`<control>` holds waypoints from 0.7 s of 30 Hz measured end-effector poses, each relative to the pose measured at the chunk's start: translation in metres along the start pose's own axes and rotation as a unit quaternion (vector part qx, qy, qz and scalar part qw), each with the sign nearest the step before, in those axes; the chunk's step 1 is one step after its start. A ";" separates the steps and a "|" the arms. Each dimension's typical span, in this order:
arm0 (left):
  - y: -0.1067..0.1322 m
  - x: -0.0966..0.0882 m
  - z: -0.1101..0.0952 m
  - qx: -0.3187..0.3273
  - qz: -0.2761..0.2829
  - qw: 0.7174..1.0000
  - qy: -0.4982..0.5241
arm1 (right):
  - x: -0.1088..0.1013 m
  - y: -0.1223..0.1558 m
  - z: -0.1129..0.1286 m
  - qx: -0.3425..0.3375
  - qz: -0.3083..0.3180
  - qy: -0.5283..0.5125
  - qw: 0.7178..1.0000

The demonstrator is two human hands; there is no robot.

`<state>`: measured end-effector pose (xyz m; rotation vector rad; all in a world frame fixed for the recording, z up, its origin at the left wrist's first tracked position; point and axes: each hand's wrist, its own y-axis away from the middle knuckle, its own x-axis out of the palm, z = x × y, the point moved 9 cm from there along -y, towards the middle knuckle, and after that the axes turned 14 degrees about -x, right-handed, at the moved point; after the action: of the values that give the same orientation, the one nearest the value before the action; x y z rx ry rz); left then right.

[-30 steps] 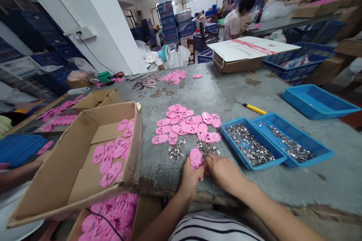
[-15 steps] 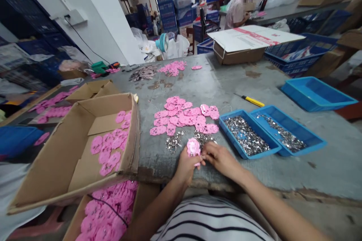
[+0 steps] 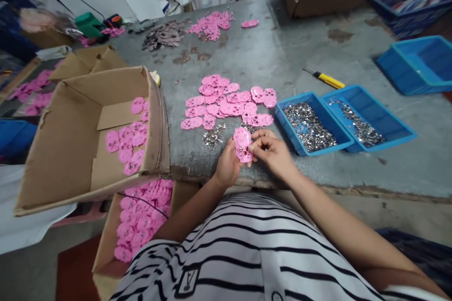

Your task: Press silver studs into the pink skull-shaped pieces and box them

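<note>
My left hand [image 3: 226,167] grips a pink plastic piece [image 3: 242,143] upright at the table's near edge. My right hand [image 3: 273,153] is pinched against that piece's right side; what its fingertips hold is too small to name. Just beyond the hands lie two small heaps of silvery metal bits [image 3: 213,136] and a spread of more pink pieces [image 3: 228,101] on the grey table [image 3: 282,56].
Two blue trays of metal bits [image 3: 310,124] sit to the right, a third blue tray [image 3: 420,63] farther right. A yellow-handled tool [image 3: 326,79] lies behind them. An open cardboard box [image 3: 77,141] with pink pieces stands left; another box [image 3: 137,225] is below the table.
The camera has tilted down. Both hands have lifted the pink piece slightly toward me, off the table's surface.
</note>
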<state>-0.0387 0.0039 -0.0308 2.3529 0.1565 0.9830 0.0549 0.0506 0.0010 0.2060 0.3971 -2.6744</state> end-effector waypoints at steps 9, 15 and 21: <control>0.001 0.003 0.001 -0.013 0.002 1.000 0.001 | 0.001 0.000 0.000 0.014 0.025 -0.004 1.000; 0.001 0.005 0.002 -0.020 -0.006 1.000 0.015 | 0.000 -0.001 -0.001 0.018 0.017 -0.008 1.000; 0.001 0.008 0.003 -0.022 0.002 1.000 0.012 | 0.000 -0.001 -0.002 0.026 0.011 -0.042 0.999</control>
<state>-0.0309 0.0042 -0.0271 2.3024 0.1374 1.0068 0.0543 0.0521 -0.0010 0.1118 0.2984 -2.6637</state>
